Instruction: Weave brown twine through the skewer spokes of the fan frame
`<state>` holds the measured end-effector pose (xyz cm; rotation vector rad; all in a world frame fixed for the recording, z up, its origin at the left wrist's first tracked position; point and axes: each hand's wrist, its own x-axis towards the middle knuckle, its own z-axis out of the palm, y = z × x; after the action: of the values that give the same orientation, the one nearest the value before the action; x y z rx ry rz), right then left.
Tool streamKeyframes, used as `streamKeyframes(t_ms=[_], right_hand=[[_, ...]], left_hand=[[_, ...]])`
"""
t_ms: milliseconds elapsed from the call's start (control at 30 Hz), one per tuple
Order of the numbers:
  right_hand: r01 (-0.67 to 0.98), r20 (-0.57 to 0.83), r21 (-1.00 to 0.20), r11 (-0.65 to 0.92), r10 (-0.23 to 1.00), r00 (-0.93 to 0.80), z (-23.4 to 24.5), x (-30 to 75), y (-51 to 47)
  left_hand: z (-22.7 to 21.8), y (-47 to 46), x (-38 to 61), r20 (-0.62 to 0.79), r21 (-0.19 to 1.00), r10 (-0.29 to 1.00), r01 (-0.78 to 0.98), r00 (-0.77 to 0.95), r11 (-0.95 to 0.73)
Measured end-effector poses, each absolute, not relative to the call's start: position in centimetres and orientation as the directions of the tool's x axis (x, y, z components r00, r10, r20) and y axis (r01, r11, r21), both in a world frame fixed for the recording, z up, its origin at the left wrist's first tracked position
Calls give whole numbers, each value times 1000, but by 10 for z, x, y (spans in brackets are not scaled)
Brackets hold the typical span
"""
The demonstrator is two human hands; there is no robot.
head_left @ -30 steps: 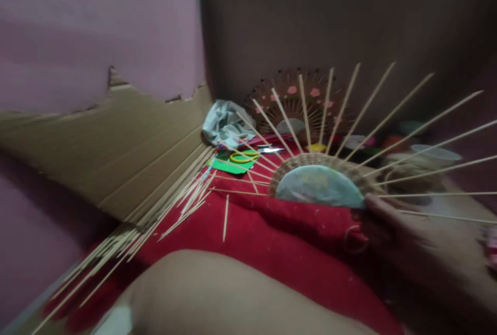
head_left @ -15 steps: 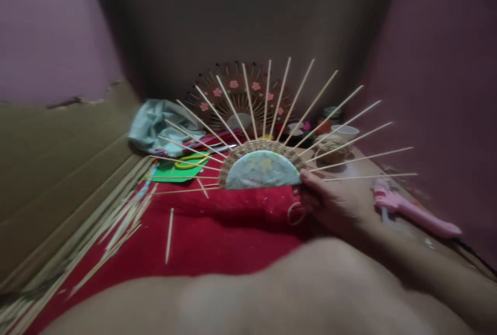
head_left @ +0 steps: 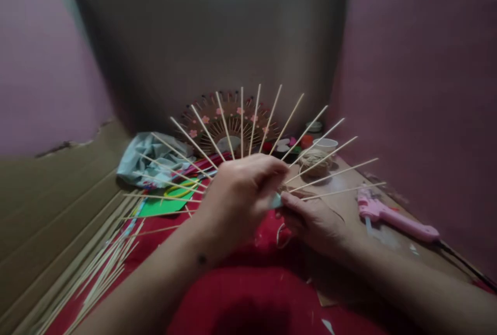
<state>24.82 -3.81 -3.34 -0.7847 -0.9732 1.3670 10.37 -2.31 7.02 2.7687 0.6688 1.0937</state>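
Observation:
A half-round stick fan stands upright before me, its thin wooden sticks (head_left: pixel 259 117) spreading out like rays. My right hand (head_left: pixel 314 221) grips its lower right corner between thumb and fingers. Across the front of the fan lies my left hand (head_left: pixel 244 195), hiding most of the pale cloth centre and the woven twine band. Its fingers curl towards the band's right end, close to my right thumb; what they pinch, if anything, is hidden. A bit of pale cloth (head_left: pixel 276 201) shows between the hands. A loop of string (head_left: pixel 280 236) dangles below.
A ball of twine (head_left: pixel 313 163) and a pink glue gun (head_left: pixel 396 221) lie to the right. Leftward are loose sticks (head_left: pixel 104 262), yellow-handled scissors (head_left: pixel 176 190) on green card (head_left: pixel 163 206), and pale blue cloth (head_left: pixel 151 159). A finished flowered stick piece (head_left: pixel 233 112) stands behind.
My left hand has come in from out of view and now covers the fan's middle. My right hand keeps its hold on the corner. The view has shifted, and my knee no longer shows.

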Motion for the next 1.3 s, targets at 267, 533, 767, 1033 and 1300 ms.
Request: streamKeyframes(t_ms=[267, 533, 767, 1033, 1300], right_hand=[[-453, 153, -889, 62, 974, -165, -39, 248, -40], [-381, 173, -920, 96, 970, -172, -37, 246, -42], [-402, 238, -903, 150, 954, -180, -37, 246, -40], [-308, 226, -938, 159, 954, -197, -29, 247, -48], [-238, 235, -955, 174, 938, -255, -20, 250, -53]], left_hand=[[59, -1, 109, 509, 76, 473, 510, 719, -857], [53, -12, 112, 262, -136, 550, 595, 793, -792], [58, -16, 115, 170, -323, 575, 596, 801, -735], [65, -16, 108, 167, -246, 577, 601, 799, -760], [75, -16, 109, 161, -202, 551, 574, 819, -794]])
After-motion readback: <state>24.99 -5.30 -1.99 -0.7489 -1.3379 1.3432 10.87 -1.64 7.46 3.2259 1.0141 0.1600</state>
